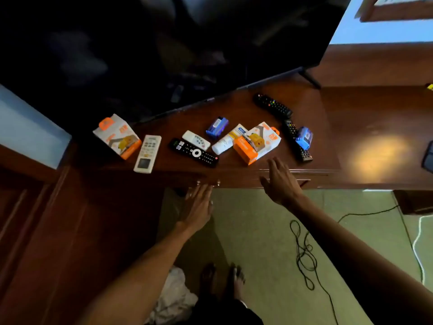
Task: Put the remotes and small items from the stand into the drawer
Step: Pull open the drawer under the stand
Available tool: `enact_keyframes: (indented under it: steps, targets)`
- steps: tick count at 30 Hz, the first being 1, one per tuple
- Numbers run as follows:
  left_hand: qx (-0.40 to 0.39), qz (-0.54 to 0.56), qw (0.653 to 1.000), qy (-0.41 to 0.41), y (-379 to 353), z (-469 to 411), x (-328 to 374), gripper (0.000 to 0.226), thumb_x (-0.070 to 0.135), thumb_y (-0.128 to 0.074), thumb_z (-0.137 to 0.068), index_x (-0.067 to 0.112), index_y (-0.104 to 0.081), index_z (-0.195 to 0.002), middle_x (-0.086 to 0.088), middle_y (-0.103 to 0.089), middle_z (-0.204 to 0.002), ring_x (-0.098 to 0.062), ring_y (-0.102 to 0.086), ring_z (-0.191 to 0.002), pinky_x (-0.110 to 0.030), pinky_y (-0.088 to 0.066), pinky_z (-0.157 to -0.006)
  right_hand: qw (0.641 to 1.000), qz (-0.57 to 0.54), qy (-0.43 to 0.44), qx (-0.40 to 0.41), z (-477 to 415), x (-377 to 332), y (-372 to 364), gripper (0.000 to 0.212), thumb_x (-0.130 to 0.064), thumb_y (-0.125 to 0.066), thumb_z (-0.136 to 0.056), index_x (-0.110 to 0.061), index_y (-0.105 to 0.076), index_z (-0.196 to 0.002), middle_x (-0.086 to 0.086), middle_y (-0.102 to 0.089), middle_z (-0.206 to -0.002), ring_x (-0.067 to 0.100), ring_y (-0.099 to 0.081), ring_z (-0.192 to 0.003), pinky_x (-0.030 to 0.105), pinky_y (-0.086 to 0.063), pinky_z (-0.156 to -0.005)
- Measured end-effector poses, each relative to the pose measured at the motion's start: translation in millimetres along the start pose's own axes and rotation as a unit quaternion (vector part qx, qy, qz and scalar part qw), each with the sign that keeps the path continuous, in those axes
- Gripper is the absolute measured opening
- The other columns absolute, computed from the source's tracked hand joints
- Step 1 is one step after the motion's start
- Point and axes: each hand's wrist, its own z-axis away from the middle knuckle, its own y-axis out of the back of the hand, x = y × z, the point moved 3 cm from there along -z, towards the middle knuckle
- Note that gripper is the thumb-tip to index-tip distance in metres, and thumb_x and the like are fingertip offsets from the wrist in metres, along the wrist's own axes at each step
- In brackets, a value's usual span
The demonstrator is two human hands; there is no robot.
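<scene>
On the dark wooden stand [328,127] lie a white remote [147,153], a black remote [194,152], a small white remote [196,140], two more black remotes [273,105] [295,139], two blue packs [217,126] [304,137], a white tube [228,139] and two orange-and-white boxes [117,136] [257,143]. My left hand [198,205] reaches toward the handle of the drawer [208,182] under the stand's front edge, fingers apart. My right hand [281,181] hovers open at the front edge, just below the right orange box. The drawer front looks closed.
A large dark TV screen [164,55] stands behind the items. A tangled black cable [304,252] and a white cable [417,245] lie on the green floor. A crumpled white bag [174,296] sits by my bare feet [222,277]. A tall wooden cabinet [46,231] is at left.
</scene>
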Motion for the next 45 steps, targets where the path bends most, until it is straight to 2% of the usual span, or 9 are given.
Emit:
enact_keyframes:
  steps: [5, 14, 24, 29, 33, 35, 38, 41, 45]
  targets:
    - [-0.083, -0.036, 0.995, 0.044, -41.4, -25.3, -9.4, 0.067, 0.034, -0.042, -0.098, 0.008, -0.016, -0.154, -0.011, -0.022, -0.161, -0.026, -0.018, -0.149, -0.047, -0.015, -0.119, 0.999, 0.036, 0.003, -0.017, -17.6, 23.1, -34.4, 0.072, -0.034, -0.050, -0.096, -0.001, -0.016, -0.151, 0.022, -0.009, -0.161, 0.036, -0.009, -0.150, 0.046, -0.017, -0.122]
    - [-0.094, -0.046, 0.993, 0.059, -74.0, -27.5, -7.4, 0.089, 0.039, -0.063, -0.083, 0.002, -0.022, -0.151, -0.017, -0.026, -0.158, -0.031, -0.027, -0.145, -0.051, -0.025, -0.115, 0.995, 0.078, 0.035, 0.045, -23.5, 33.0, -65.4, 0.073, -0.040, -0.037, -0.100, -0.004, -0.003, -0.153, 0.018, 0.001, -0.163, 0.032, 0.002, -0.151, 0.044, -0.006, -0.123]
    - [-0.137, -0.018, 0.990, 0.041, -68.1, 6.0, -2.9, 0.102, 0.053, -0.061, -0.078, 0.005, -0.010, -0.154, -0.015, -0.013, -0.161, -0.031, -0.022, -0.146, -0.054, -0.032, -0.111, 0.997, 0.058, 0.029, 0.048, -20.2, 29.3, -63.2, 0.070, -0.046, -0.030, -0.101, -0.004, -0.009, -0.153, 0.019, -0.006, -0.162, 0.033, -0.003, -0.151, 0.045, -0.009, -0.123]
    - [-0.164, -0.004, 0.986, 0.030, -57.4, 38.0, 5.9, 0.097, 0.052, -0.059, -0.082, 0.005, -0.012, -0.152, -0.016, -0.018, -0.158, -0.033, -0.024, -0.144, -0.050, -0.034, -0.110, 0.997, 0.071, 0.030, 0.026, -16.9, 29.2, -61.3, 0.072, -0.046, -0.027, -0.098, -0.003, -0.007, -0.152, 0.020, -0.004, -0.162, 0.033, -0.002, -0.151, 0.046, -0.010, -0.123]
    - [-0.180, 0.071, 0.979, 0.059, -40.5, 49.0, 7.5, 0.073, 0.042, -0.054, -0.092, 0.012, -0.023, -0.151, -0.012, -0.028, -0.154, -0.034, -0.036, -0.137, -0.048, -0.035, -0.111, 0.998, 0.054, 0.011, 0.029, -7.0, 27.7, -63.6, 0.070, -0.048, -0.026, -0.100, -0.004, -0.009, -0.153, 0.018, -0.004, -0.163, 0.032, -0.001, -0.151, 0.044, -0.009, -0.123]
    - [-0.115, 0.144, 0.982, 0.031, -24.8, 53.1, 6.7, 0.054, 0.033, -0.051, -0.095, 0.014, -0.040, -0.145, -0.009, -0.045, -0.146, -0.030, -0.047, -0.130, -0.045, -0.040, -0.107, 0.999, 0.038, 0.004, 0.032, 2.7, 20.8, -62.9, 0.068, -0.046, -0.029, -0.101, -0.004, -0.015, -0.152, 0.019, -0.009, -0.162, 0.033, -0.006, -0.151, 0.045, -0.012, -0.123]
    - [0.084, 0.170, 0.981, -0.049, 9.2, 52.4, 2.3, 0.030, 0.024, -0.054, -0.093, 0.011, -0.065, -0.118, -0.005, -0.069, -0.113, -0.021, -0.063, -0.103, -0.037, -0.051, -0.090, 0.999, 0.015, 0.031, 0.031, 21.0, 4.1, -63.5, 0.057, -0.040, -0.034, -0.101, -0.006, -0.030, -0.146, 0.020, -0.023, -0.159, 0.035, -0.021, -0.148, 0.047, -0.023, -0.120]
    - [0.107, 0.092, 0.990, -0.026, 23.0, 34.2, -21.5, 0.039, 0.035, -0.051, -0.094, 0.016, -0.059, -0.127, -0.005, -0.060, -0.131, -0.023, -0.052, -0.123, -0.042, -0.042, -0.101, 0.997, 0.026, 0.066, -0.006, 36.8, -15.3, -77.2, 0.054, -0.041, -0.032, -0.099, -0.011, -0.036, -0.144, 0.017, -0.030, -0.157, 0.035, -0.030, -0.144, 0.049, -0.028, -0.116]
    - [-0.058, 0.006, 0.998, 0.011, 9.4, 18.2, -55.2, 0.058, 0.055, -0.028, -0.098, 0.029, -0.027, -0.149, 0.001, -0.026, -0.160, -0.022, -0.019, -0.148, -0.057, -0.014, -0.118, 0.997, 0.034, 0.048, -0.056, 38.9, -28.8, -100.8, 0.067, -0.051, -0.017, -0.095, -0.011, -0.032, -0.147, 0.019, -0.033, -0.155, 0.035, -0.030, -0.143, 0.050, -0.025, -0.117]
